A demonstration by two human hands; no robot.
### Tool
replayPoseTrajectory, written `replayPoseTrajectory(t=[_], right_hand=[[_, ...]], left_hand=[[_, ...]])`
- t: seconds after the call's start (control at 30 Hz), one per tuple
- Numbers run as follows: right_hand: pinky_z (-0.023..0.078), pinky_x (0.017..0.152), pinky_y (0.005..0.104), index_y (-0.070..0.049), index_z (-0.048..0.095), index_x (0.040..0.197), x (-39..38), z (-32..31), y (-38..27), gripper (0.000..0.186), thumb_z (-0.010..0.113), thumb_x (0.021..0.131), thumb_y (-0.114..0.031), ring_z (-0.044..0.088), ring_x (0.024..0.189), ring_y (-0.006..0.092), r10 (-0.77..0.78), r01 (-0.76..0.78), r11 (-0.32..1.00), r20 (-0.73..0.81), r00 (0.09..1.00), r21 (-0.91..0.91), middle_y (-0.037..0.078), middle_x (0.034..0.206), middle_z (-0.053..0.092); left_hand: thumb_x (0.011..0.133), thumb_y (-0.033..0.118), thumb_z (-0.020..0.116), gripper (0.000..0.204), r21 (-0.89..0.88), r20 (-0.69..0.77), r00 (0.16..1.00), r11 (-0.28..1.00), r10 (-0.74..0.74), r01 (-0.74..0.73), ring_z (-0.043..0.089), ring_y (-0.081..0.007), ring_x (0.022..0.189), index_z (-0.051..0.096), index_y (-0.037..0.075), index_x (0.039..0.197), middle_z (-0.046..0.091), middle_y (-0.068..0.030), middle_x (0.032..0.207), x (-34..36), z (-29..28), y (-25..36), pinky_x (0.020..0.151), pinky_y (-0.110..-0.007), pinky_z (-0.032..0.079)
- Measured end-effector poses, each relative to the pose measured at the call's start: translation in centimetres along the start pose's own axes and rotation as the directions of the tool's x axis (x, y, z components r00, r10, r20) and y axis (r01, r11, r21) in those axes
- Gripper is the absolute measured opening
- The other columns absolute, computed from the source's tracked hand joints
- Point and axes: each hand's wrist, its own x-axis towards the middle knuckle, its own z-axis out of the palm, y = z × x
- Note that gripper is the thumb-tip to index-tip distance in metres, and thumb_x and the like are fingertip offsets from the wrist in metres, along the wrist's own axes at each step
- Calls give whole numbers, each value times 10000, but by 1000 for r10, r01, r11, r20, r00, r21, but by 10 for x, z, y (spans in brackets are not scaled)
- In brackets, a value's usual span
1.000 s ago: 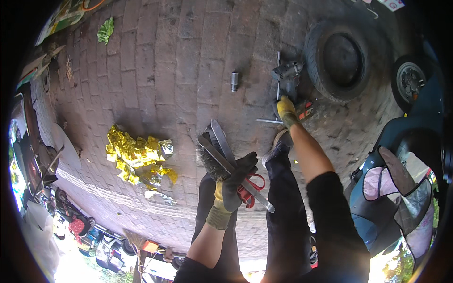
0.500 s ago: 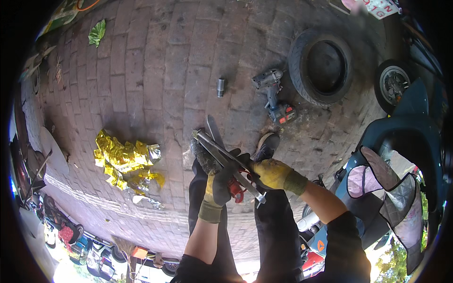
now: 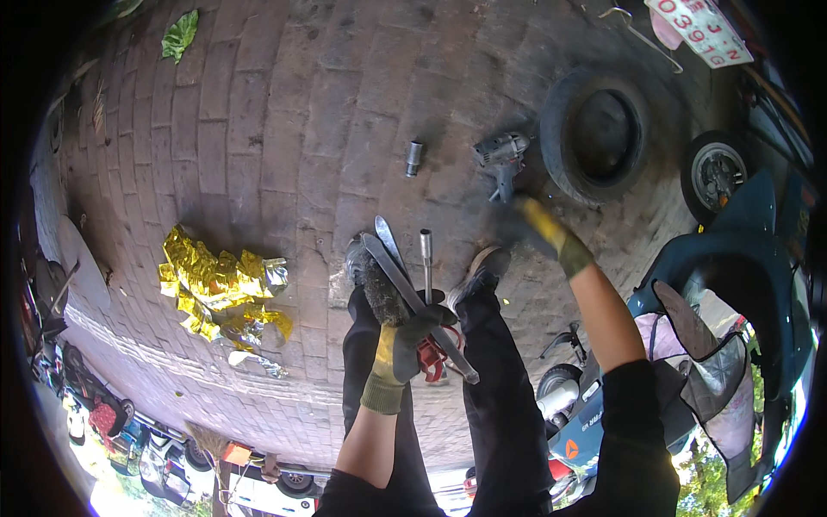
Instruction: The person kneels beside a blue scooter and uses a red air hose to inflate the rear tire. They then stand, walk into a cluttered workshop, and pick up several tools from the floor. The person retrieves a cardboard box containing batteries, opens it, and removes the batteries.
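Note:
My left hand (image 3: 412,343), in a yellow and grey glove, is closed round a bundle of tools between my knees. In the bundle are flat metal bars like tire levers (image 3: 394,274), a long socket wrench (image 3: 426,250), a dark bristly cylinder (image 3: 379,291) and a red piece (image 3: 428,358) partly hidden by the glove. My right hand (image 3: 544,224), gloved alike, is stretched forward beside the handle of a grey cordless impact wrench (image 3: 501,151) on the ground. Motion smears its fingers, and it hides the tool's battery end. A metal socket (image 3: 413,158) lies left of the impact wrench.
A loose tire (image 3: 557,159) lies right of the impact wrench, with a wheel (image 3: 717,169) beyond. A teal scooter (image 3: 680,250) stands at the right. Crumpled gold foil (image 3: 220,280) lies at the left, a green leaf (image 3: 178,36) farther off on the brick paving (image 3: 284,164).
My right hand has left the bundle and moved forward and right to the impact wrench. The socket wrench now points up from the bundle. My left hand keeps its hold.

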Motion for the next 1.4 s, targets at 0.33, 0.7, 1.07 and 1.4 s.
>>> replayPoseTrajectory(t=[0.33,0.7,1.07,1.4], right_hand=[[551,1019,466,-16,266,1565,159,-18,122,852,727,887,-248,596,1293,422,464,-730,654,-868,177,200,285,1439,537],[539,977,475,-55,569,1330,132,34,115,503,647,944,-368,627,1199,420,246,-451,892,-827,505,-10,254,1340,610],[526,956,504,-26,642,1246,152,65,75,706,746,838,-592,641,1162,428,262,-389,918,-844,468,69,251,1259,667],[585,743,457,-103,711,1141,154,-24,198,380,787,827,-302,723,772,342,208,-114,977,-930,303,182,156,891,742]], left_hand=[[982,122,612,387,-78,-83,995,996,-58,51,670,-299,1144,555,-36,1331,670,-205,1199,0,-11,-11,1025,-421,542],[1016,162,567,328,210,14,996,973,93,-94,640,-252,1184,607,-84,1230,676,-180,1233,1,-16,3,1029,-382,521],[1062,241,483,467,175,58,993,978,104,-113,662,-254,1128,479,-88,1392,675,-179,1216,0,-22,0,1001,-385,533],[890,106,766,443,711,262,910,573,322,-407,640,-313,1216,603,-14,1284,671,-182,1256,-4,-41,3,1090,-442,482]])
